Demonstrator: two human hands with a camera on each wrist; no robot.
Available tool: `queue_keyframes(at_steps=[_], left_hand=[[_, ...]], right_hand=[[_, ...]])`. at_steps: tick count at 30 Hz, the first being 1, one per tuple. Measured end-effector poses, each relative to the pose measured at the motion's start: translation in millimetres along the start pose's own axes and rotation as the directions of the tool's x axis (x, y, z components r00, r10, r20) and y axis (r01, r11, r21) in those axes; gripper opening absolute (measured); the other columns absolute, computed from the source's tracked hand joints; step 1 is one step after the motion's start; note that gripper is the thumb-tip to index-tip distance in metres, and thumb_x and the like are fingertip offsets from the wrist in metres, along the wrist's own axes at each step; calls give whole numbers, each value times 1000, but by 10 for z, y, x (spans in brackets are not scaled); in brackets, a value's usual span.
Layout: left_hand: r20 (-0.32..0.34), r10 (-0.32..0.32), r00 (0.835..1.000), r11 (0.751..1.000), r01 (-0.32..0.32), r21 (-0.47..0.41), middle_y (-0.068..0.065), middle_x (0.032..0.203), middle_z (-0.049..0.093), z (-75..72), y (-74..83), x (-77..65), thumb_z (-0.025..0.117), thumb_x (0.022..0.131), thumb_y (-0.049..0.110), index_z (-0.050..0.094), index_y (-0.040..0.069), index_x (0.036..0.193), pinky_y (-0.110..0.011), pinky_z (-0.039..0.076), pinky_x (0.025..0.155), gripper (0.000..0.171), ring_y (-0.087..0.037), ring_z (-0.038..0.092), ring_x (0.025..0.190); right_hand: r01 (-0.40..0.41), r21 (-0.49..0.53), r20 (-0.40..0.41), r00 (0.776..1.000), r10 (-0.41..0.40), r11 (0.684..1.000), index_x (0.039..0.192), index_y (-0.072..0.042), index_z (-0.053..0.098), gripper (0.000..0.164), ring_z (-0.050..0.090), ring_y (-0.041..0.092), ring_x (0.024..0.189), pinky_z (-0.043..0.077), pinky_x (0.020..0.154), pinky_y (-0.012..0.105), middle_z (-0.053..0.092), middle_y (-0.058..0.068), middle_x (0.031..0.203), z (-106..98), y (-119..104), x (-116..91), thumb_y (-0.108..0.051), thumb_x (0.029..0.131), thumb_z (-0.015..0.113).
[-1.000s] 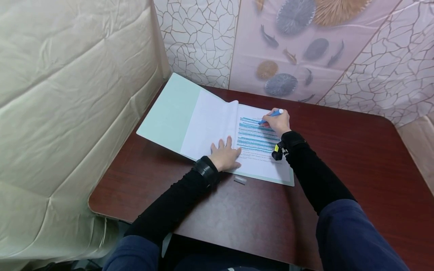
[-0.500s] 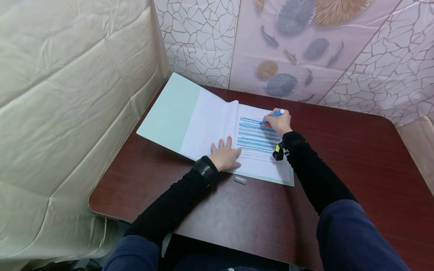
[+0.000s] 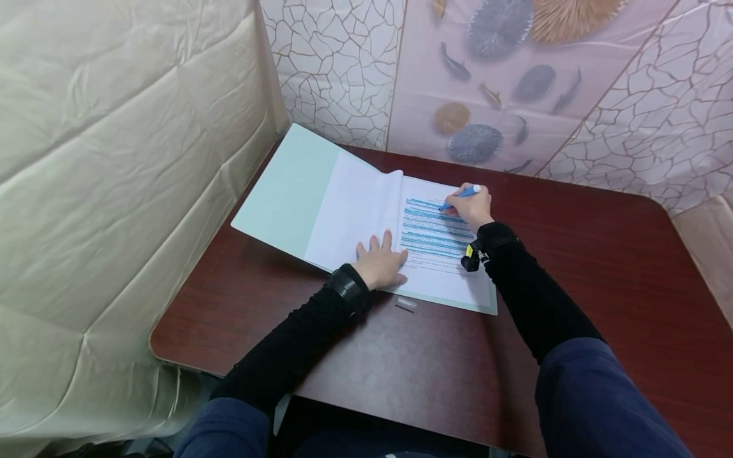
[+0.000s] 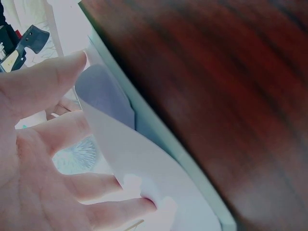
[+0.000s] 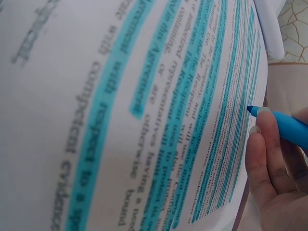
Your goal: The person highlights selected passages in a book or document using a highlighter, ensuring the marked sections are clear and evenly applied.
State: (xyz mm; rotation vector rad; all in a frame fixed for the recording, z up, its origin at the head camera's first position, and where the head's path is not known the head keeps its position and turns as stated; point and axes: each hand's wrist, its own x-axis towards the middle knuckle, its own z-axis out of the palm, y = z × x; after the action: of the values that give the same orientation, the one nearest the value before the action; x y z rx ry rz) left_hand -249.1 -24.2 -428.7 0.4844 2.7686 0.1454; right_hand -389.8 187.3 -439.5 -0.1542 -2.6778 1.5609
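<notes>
A light green folder lies spread on the table, holding a printed page with many lines marked in blue. My right hand pinches a blue highlighter between thumb and fingers. In the right wrist view its dark tip meets the upper part of the page, or is very near it. Fingers spread, my left hand rests flat by the fold, on the turned-over white sheet and the page's edge. The left wrist view has this sheet's curled edge beside the fingers.
On the dark red-brown table, a small translucent grey piece lies just in front of the folder. Pale cloth hangs along the left side, and patterned sheets cover the back wall.
The right hand and highlighter have slid very slightly to the right since one second ago. The left hand and folder look still.
</notes>
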Motion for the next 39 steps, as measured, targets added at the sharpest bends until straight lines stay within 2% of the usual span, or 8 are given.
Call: queue_keyframes(at_steps=[31,39], left_hand=[[13,-5,1000,1000,5,2,-17,150,6,1,7,5,50,87,46,31,30,140,-59,17,102,58,-40,13,134],[12,-5,1000,1000,5,8,-18,150,4,12,5,24,50,88,46,31,28,141,-61,17,102,59,-42,12,134]], right_hand=[[-19,-4,-4,1000,19,1000,81,-6,56,13,68,21,76,53,70,31,66,19,91,-55,33,-3,-16,80,63],[-25,4,-7,1000,25,1000,79,-5,55,15,68,20,73,53,68,31,66,19,88,-69,62,46,-17,80,65]])
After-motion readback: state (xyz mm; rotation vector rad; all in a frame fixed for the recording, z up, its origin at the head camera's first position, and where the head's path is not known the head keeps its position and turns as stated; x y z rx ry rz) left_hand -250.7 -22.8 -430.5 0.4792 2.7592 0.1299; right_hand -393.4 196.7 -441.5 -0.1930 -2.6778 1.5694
